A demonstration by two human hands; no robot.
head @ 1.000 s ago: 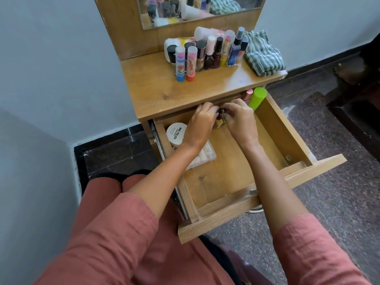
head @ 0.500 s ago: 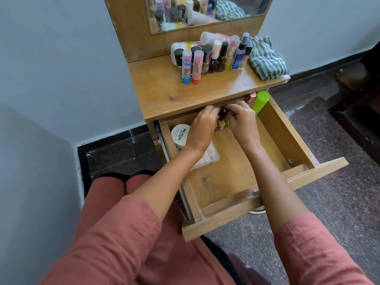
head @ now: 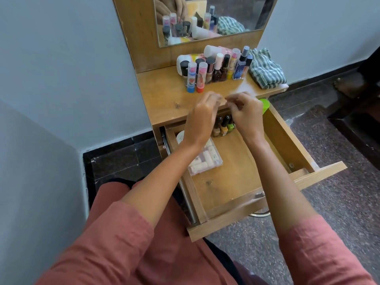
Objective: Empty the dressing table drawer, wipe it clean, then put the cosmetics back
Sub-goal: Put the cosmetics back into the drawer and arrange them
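Note:
The wooden drawer (head: 287,140) of the dressing table stands pulled out over my lap. At its back, several small nail polish bottles (head: 223,127) stand upright in a row. A clear box of pale tubes (head: 205,161) and a white round jar (head: 181,136) lie at its left side, and a green-capped bottle (head: 265,105) sits in the back right corner. My left hand (head: 202,118) and my right hand (head: 246,115) hover close together above the drawer's back, at the tabletop edge. Both are blurred, fingers loosely curled, and nothing shows in them.
On the tabletop (head: 168,99) stands a cluster of cosmetics (head: 216,68): lip balm tubes, polish bottles, a spray, white tubes lying behind. A green striped cloth (head: 265,70) lies at the right end. The mirror (head: 205,17) rises behind. A wall is close on my left.
Both hands have let go of the small bottles at the drawer's back and lifted up to the tabletop edge. The bottles now stand uncovered in a row.

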